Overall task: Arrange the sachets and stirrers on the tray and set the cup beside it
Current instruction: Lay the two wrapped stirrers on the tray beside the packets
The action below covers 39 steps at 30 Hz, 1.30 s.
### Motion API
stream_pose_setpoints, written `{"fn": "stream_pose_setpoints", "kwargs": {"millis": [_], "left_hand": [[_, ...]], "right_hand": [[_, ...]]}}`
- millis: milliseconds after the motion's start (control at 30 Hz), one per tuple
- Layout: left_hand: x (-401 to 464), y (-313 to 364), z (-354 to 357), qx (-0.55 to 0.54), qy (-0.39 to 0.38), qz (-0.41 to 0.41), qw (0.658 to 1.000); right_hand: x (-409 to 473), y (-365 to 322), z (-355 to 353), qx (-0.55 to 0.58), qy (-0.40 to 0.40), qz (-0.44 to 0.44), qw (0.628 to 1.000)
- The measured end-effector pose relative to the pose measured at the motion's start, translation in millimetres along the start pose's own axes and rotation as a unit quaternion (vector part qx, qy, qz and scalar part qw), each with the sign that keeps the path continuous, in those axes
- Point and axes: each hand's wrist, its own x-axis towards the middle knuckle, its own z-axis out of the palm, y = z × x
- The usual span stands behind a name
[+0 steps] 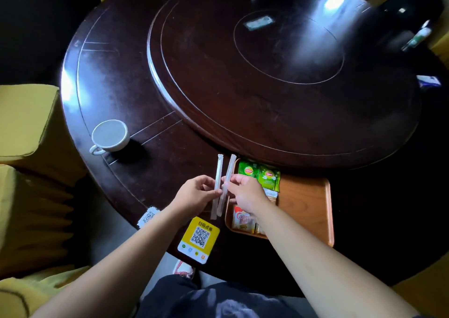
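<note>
An orange wooden tray (306, 201) lies at the near right edge of the dark round table. Two green tea sachets (258, 173) sit at its far left corner, and creamer sachets (241, 219) lie at its near left, partly hidden by my right hand. Just left of the tray I hold two paper-wrapped stirrers above the table. My left hand (194, 192) pinches the left stirrer (217, 171), and my right hand (245, 191) pinches the right stirrer (229, 168). A white cup (110, 135) stands upright on the table to the far left.
A raised turntable (279, 74) fills the table's middle. A yellow QR-code card (199, 238) and a white QR slip (148, 216) lie at the near edge. Yellow chairs (26, 171) stand at the left. A black bag (408, 16) rests at the far right.
</note>
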Motion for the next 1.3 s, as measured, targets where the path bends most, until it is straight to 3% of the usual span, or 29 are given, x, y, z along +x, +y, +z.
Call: {"fn": "stream_pose_setpoints", "kwargs": {"millis": [200, 533, 733, 1067, 1200, 1300], "left_hand": [[9.7, 26.7, 47.8, -0.084, -0.071, -0.038, 0.993], [23.2, 52.9, 150.1, -0.006, -0.129, -0.071, 0.989], [27.5, 62.5, 207.8, 0.093, -0.125, -0.072, 0.985], [24.4, 59.5, 244.3, 0.269, -0.051, -0.035, 0.961], [16.3, 63.8, 248.8, 0.322, 0.023, 0.012, 0.947], [16.2, 59.7, 246.8, 0.353, 0.020, 0.108, 0.929]], "right_hand": [[-15.3, 14.3, -61.9, 0.031, 0.014, -0.005, 0.999], [-28.8, 70.7, -161.0, 0.012, 0.095, 0.040, 0.995], [-24.8, 97.8, -199.0, -0.037, 0.138, 0.088, 0.986], [-11.7, 122.0, -210.7, -0.135, 0.148, 0.075, 0.977], [-13.7, 122.1, -217.2, -0.193, 0.141, 0.053, 0.970], [-15.7, 120.9, -220.2, -0.211, 0.132, 0.029, 0.968]]}}
